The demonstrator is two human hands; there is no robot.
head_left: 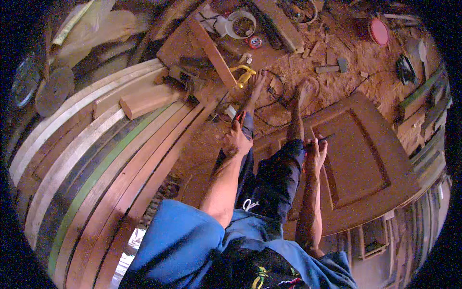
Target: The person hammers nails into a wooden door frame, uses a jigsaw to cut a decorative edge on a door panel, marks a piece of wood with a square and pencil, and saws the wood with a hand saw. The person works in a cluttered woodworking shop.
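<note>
I stand barefoot on a sawdust floor, looking down past a blue shirt and dark trousers. My left hand [237, 137] is closed around a small red-handled tool [240, 117] beside my left knee. My right hand [315, 150] grips a thin dark pencil-like tool [326, 138] over the edge of a brown panelled wooden door [365, 159] lying flat on my right. Both feet rest near a dark cable [269, 103] that loops over the sawdust.
Long wooden planks [96, 164] lie stacked at left, with a short wood block [149, 100] on top. A yellow tool [244, 74], a tape roll [240, 24], a tape measure [255, 42], a hammer [332, 67] and a red lid [379, 31] are scattered ahead.
</note>
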